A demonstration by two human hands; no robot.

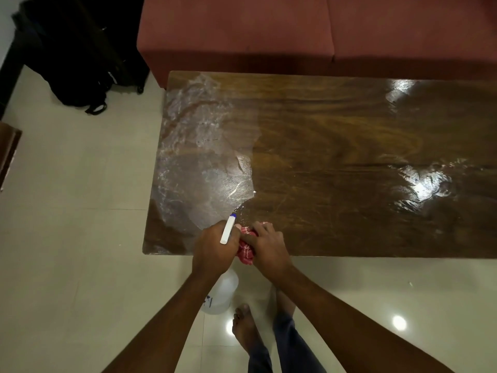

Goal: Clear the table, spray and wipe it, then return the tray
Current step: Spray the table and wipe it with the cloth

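We note first, at the far left, black bags (80, 49) standing on the pale glossy tiled floor (67, 211), well apart from the work. The dark polished wooden table (349, 157) carries nothing on its top; its left portion shows a milky, streaked film of spray (193, 146), while the centre and right are glossy brown with bright glare patches.

At the near edge, the left hand (212, 249) is wrapped around the white spray bottle with a blue-tipped nozzle (228, 230), fingers closed on its head; the nozzle points towards the wet film and the translucent body hangs below the table edge. Just beside it, touching, the right hand (269, 246) has its fingers clenched on a bunched red-and-white checked cloth (246, 251), which rests on the table edge.

We judge that clearing is done and that the spray-and-wipe step is in hand, with only the left end wetted. The next move calls either for further spraying across the dry centre and right, or for spreading the cloth and drawing it through the film before it dries in streaks.

Behind the table stands a dusty-red upholstered sofa (322, 30), close to its far edge. The tray is nowhere in view, so its return lies ahead
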